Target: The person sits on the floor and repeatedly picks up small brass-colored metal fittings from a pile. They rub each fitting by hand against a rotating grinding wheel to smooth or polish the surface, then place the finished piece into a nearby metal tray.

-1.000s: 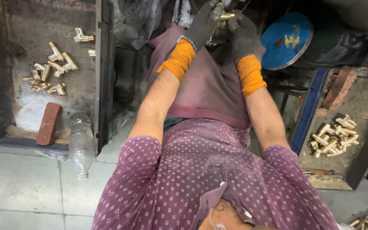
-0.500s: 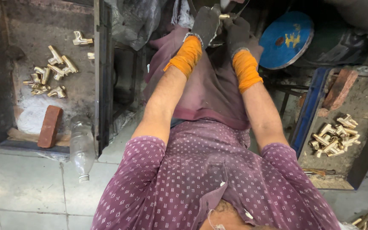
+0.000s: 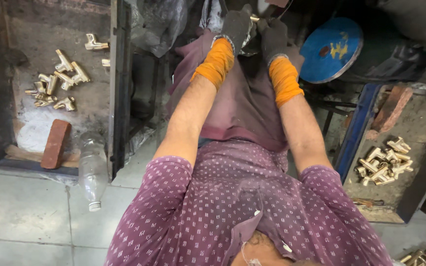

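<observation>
Left hand (image 3: 236,25) and right hand (image 3: 272,33), both in dark gloves with orange cuffs, clenched together on small brass fitting (image 3: 255,18) at top of view. Fitting mostly hidden; long axis seems left-right, direction unclear. Brass fittings (image 3: 57,81) in left tray, more (image 3: 384,161) at right.

Small brass piece (image 3: 255,18), yellow metal, only a short stub showing; rest hidden by the gloves. It sits at the top edge of view, pinched between the left hand (image 3: 236,25) and the right hand (image 3: 272,33), both held out at arm's length and close together, nearly touching. Both hands wear dark grey work gloves with orange knit cuffs. The piece is held off any surface, above the maroon cloth over the lap. Its shape and tilt cannot be made out; too little shows between the gloved fingers.
</observation>
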